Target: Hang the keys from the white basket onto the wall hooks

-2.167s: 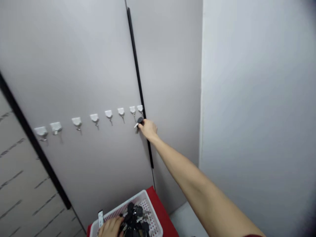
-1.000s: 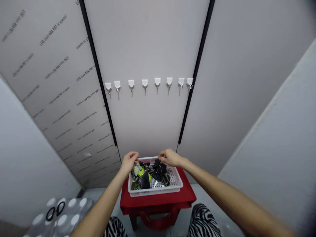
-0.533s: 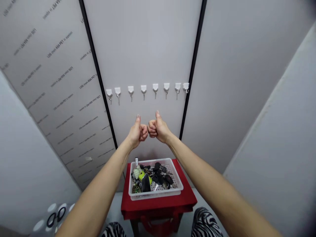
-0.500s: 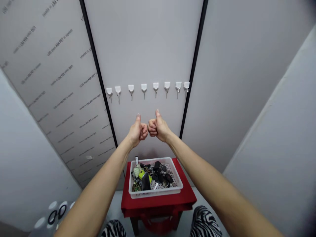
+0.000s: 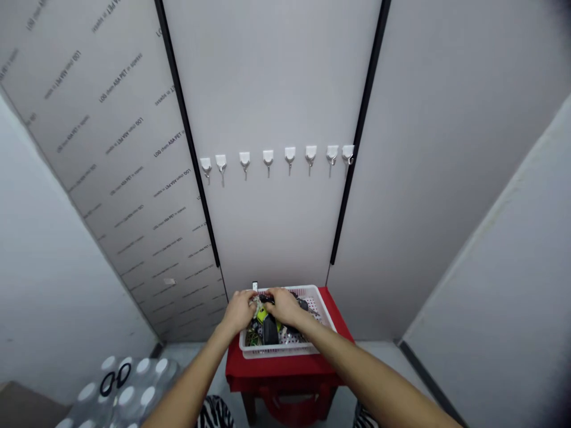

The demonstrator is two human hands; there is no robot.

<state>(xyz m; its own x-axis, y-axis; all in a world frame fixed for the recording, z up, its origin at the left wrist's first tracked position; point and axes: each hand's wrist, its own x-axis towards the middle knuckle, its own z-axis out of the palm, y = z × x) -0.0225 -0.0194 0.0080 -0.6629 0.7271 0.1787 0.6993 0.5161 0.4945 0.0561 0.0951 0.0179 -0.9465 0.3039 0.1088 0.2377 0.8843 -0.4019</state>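
A white plastic basket (image 5: 331, 318) of keys and small items sits on a red-covered stool. My left hand (image 5: 241, 310) reaches over its back left part, fingers bent down beside a pale item; whether they grip anything is hidden. Just to the right, my right hand (image 5: 284, 306) has thumb and fingers around a small black item (image 5: 266, 299), perhaps a key fob. Below the hands lie a yellow-green item (image 5: 262, 314) and a dark, flat case (image 5: 270, 330). Black key fobs (image 5: 303, 304) show partly past my right hand.
Several white adhesive hooks (image 5: 289, 156) run in a row across the wall panel ahead, between two black strips. The red cloth (image 5: 285, 368) drapes over the stool. Lower left stands a pack of bottles (image 5: 127, 395) with white caps and a black handle.
Both hands have dropped from in front of the wall into the basket. Their raised thumbs have come down, and the fingers now reach among the items. The view has shifted slightly.
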